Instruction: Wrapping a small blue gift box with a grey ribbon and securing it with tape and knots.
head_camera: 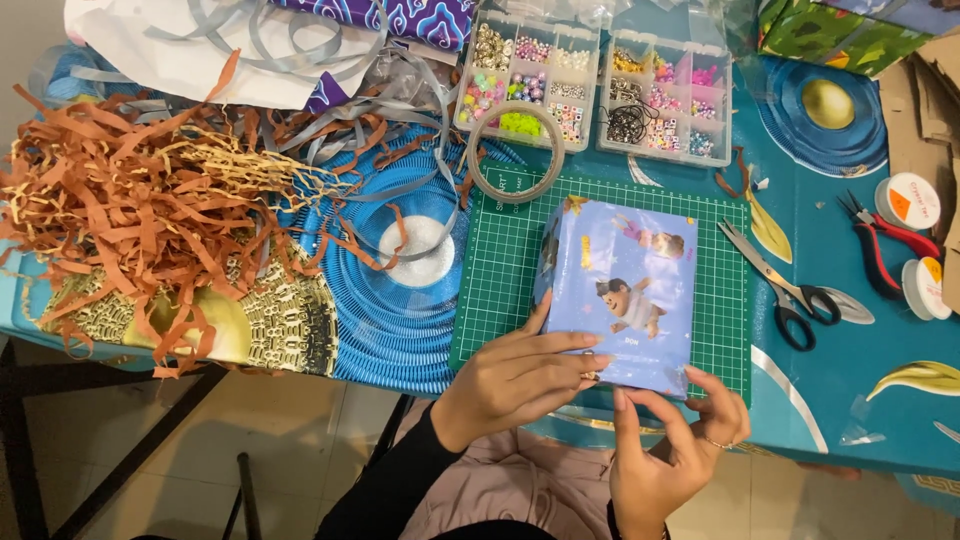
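Note:
A box wrapped in light blue cartoon-print paper (pixel 625 285) lies on a green cutting mat (pixel 500 270). My left hand (pixel 515 380) rests flat on the box's near left corner, fingers pressing the paper down. My right hand (pixel 675 445) pinches the near edge of the wrapping from below, thumb and fingers on the paper. Both hands sit at the table's front edge.
A roll of clear tape (pixel 515 150) lies at the mat's far edge. Two bead organiser boxes (pixel 595 80) stand behind. Scissors (pixel 785 285) and red pliers (pixel 885 245) lie to the right. Orange shredded paper (pixel 130 210) is piled at the left.

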